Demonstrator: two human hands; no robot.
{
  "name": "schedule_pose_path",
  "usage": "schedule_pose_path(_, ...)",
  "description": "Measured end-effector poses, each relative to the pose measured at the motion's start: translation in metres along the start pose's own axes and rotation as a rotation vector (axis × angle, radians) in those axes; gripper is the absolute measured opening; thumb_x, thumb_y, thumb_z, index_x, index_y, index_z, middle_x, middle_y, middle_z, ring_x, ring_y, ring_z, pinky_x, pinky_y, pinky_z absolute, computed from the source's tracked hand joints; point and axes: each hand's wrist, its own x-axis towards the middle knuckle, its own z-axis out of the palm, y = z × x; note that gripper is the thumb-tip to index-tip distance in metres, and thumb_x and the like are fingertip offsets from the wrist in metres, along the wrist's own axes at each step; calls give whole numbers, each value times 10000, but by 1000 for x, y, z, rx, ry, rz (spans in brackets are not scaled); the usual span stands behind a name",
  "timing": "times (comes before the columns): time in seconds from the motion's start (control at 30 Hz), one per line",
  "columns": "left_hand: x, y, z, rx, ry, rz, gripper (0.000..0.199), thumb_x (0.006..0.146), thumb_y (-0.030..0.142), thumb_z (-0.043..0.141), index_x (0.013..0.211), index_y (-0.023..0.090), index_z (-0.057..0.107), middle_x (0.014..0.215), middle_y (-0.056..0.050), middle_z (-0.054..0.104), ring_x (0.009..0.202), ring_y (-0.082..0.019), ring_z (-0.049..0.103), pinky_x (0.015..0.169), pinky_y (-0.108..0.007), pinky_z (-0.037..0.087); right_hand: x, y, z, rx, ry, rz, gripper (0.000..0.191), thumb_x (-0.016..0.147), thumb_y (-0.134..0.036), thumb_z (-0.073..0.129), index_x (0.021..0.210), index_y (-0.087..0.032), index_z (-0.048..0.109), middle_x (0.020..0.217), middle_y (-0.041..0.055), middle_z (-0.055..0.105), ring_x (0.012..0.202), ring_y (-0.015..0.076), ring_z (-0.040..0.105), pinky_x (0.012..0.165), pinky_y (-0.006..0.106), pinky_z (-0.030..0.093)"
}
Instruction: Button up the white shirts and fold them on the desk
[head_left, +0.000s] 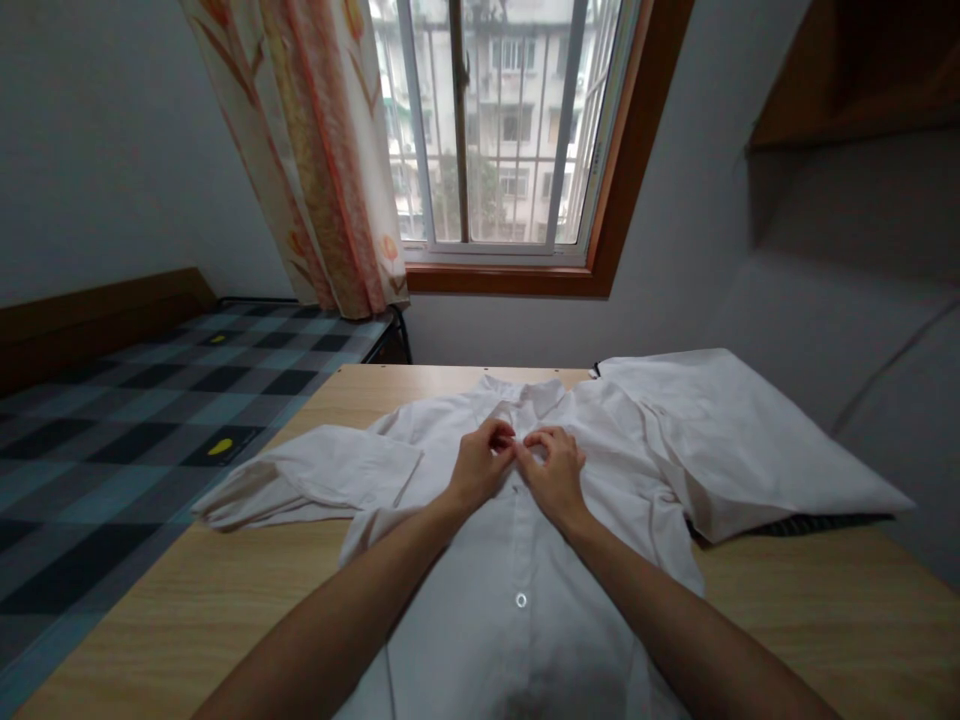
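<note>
A white button-up shirt (457,620) lies front side up on the table, its collar (551,395) toward the window. My left hand (484,460) pinches the shirt's front placket a little below the collar. Right beside it, my right hand (553,468) pinches the same placket, thumb and fingertips almost meeting those of the left. Whatever small part sits between the fingertips is hidden. Lower on the placket a round white button (521,600) shows. One sleeve (322,475) is spread out to the left.
The wooden table (262,590) carries the shirt. White cloth (742,440) with a dark striped edge beneath lies at the right. A bed with a checked cover (135,460) stands left, beside a curtain (322,160). Beyond the table is a barred window (510,130); a wooden shelf (862,80) hangs upper right.
</note>
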Motion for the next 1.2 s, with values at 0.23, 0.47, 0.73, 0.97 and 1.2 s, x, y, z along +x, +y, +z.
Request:
schedule_pose_path(0.23,5,0,-2,-14,2,-4,134,678,194,689,727,167,567,681,25,604,642,-112,559,628,-221,439,5,11,4,57,101,80,193,866,-305,471,786,-194,607,922,72,619,920,237,544,863,385,361)
schedule_pose_path(0.47,17,-15,-20,158,131,-79,84,683,190,647,676,168,567,620,38,556,606,-116,505,594,-233,377,13,22,-4,83,321,148,225,886,-378,379,800,-215,507,880,83,559,893,238,518,827,371,395)
schedule_pose_path(0.73,17,5,-20,438,53,55,70,796,153,559,781,171,626,813,-41,631,760,-170,559,751,-290,412,25,17,-6,109,288,96,212,887,-360,404,807,-203,522,876,67,562,837,209,527,793,336,404)
schedule_pose_path(0.97,-18,61,-18,575,-149,0,158,745,353,693,733,197,674,647,-20,606,599,-167,506,600,-275,317,47,-7,-3,20,270,10,228,915,-342,411,830,-191,559,926,61,591,888,208,530,830,349,357)
schedule_pose_path(1.2,-14,41,-10,262,-16,-126,57,684,213,668,650,169,656,630,1,630,617,-138,532,600,-255,356,68,-27,-13,-2,140,-35,196,878,-237,438,917,-187,623,1020,85,620,962,228,526,863,357,359)
